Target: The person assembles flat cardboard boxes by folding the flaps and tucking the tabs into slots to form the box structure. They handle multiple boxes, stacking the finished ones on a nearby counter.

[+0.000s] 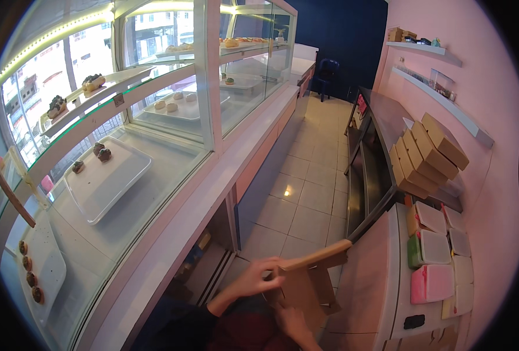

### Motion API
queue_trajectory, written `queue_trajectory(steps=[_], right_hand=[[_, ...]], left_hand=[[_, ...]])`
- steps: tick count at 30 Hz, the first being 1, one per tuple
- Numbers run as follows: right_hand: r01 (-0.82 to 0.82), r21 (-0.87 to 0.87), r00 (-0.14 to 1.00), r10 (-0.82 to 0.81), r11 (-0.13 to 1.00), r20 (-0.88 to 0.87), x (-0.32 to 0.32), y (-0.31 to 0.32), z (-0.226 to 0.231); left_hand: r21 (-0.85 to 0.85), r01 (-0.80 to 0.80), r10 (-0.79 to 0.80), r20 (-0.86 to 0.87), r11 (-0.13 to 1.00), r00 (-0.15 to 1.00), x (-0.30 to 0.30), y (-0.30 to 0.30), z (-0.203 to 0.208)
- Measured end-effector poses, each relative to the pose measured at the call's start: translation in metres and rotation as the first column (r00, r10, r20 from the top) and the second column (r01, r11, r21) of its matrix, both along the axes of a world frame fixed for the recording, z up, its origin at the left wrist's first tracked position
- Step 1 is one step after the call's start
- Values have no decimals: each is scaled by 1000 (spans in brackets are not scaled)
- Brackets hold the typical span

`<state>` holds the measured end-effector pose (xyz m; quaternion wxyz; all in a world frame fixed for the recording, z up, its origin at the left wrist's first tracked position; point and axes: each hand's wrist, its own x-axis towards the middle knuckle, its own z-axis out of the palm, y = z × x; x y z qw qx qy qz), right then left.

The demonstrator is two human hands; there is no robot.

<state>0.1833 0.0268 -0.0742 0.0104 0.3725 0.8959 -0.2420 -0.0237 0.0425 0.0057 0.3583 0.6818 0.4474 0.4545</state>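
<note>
A brown cardboard box [315, 284], partly folded with its flaps standing up, is held in front of my body above the tiled floor. My left hand [263, 276] pinches the box's upper left edge between thumb and fingers. Lower down, my right hand [293, 323] is at the near side of the box; its fingertips are hidden against the cardboard, so their grip does not show clearly.
At left runs a glass display case [212, 76] with pastries on white trays [110, 181]. On the right, stacked cardboard boxes [426, 155] sit on a dark metal table [382, 117]. Lidded plastic containers [432, 284] stand on a white surface nearer me. Wall shelves [441, 99] hang above.
</note>
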Motion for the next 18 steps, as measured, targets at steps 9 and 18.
queue_trajectory(steps=[9, 18], right_hand=[[214, -125, 842, -248, 969, -479, -68, 42, 8], [-65, -536, 567, -411, 842, -714, -70, 9, -121]], left_hand=[[52, -205, 210, -137, 977, 968, 9, 14, -22], [-501, -88, 327, 412, 861, 851, 5, -48, -188]])
